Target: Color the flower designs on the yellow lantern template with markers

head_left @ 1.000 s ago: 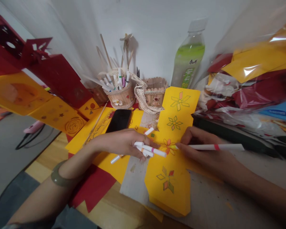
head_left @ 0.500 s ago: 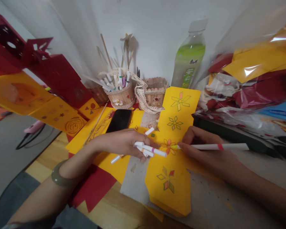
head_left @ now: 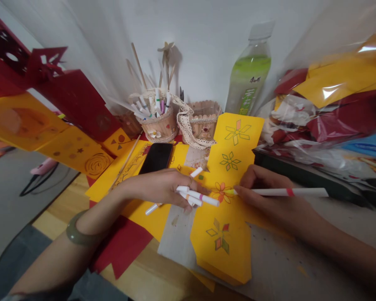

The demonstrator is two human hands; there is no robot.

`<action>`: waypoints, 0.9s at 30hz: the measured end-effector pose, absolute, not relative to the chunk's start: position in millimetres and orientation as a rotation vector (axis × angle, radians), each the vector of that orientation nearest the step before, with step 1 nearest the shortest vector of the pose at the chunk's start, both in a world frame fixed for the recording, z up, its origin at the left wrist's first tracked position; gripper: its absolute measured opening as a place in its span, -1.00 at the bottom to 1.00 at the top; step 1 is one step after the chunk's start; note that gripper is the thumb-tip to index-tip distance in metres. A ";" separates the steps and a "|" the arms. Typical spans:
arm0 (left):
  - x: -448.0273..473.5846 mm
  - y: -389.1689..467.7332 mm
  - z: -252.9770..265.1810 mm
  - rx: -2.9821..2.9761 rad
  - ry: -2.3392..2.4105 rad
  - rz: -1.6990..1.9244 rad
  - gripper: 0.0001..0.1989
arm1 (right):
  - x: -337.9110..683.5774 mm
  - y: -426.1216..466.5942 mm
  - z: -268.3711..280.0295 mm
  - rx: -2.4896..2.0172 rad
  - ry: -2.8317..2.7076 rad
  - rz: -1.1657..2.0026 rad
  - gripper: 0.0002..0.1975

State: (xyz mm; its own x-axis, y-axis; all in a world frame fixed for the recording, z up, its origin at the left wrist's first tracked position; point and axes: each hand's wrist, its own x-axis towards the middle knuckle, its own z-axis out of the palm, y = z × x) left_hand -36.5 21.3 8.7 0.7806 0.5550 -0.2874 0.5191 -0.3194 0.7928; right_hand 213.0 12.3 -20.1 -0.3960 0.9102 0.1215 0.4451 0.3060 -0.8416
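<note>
Right of the orange flower [head_left: 221, 196], a marker [head_left: 303, 192] aimed at it is pinched in the right hand [head_left: 268, 183]; pens [head_left: 207, 199] are clasped in the left hand [head_left: 164, 186], opposite.

Left fingers [head_left: 182, 202] partly hide white markers [head_left: 207, 199]

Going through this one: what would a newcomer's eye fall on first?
Probably the bright yellow card in the middle, with its column of drawn flowers and the right hand holding a marker at one. Left of that, the left hand holds several white markers. At the back, a bottle of green liquid stands out.
</note>
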 end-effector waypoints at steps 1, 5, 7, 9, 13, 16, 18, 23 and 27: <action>-36.3 21.2 8.9 1.980 0.810 0.044 -0.59 | 213.2 12.5 -20.4 -1.191 -1.966 0.991 -0.74; -35.8 21.1 9.5 1.989 0.814 0.039 -0.60 | 213.5 13.0 -21.4 -1.172 -1.980 1.014 -0.74; -35.9 21.2 9.5 1.993 0.812 0.037 -0.59 | 213.6 13.0 -21.8 -1.172 -1.989 1.024 -0.74; -36.1 21.2 9.4 1.995 0.814 0.032 -0.59 | 213.8 12.9 -22.2 -1.170 -1.979 1.020 -0.74; -36.1 21.3 9.2 2.000 0.808 0.036 -0.60 | 213.8 12.6 -23.4 -1.171 -1.961 1.015 -0.74; -36.2 21.5 8.9 2.008 0.806 0.046 -0.61 | 213.2 12.8 -24.4 -1.179 -1.961 1.025 -0.74; -36.2 21.5 8.8 2.001 0.805 0.047 -0.60 | 212.8 13.1 -24.9 -1.182 -1.966 1.029 -0.74; -36.1 21.1 9.1 1.984 0.811 0.043 -0.61 | 212.8 12.9 -24.8 -1.176 -1.946 1.041 -0.74; -36.5 20.7 8.7 2.001 0.806 0.048 -0.59 | 212.8 12.1 -23.3 -1.184 -1.942 1.081 -0.73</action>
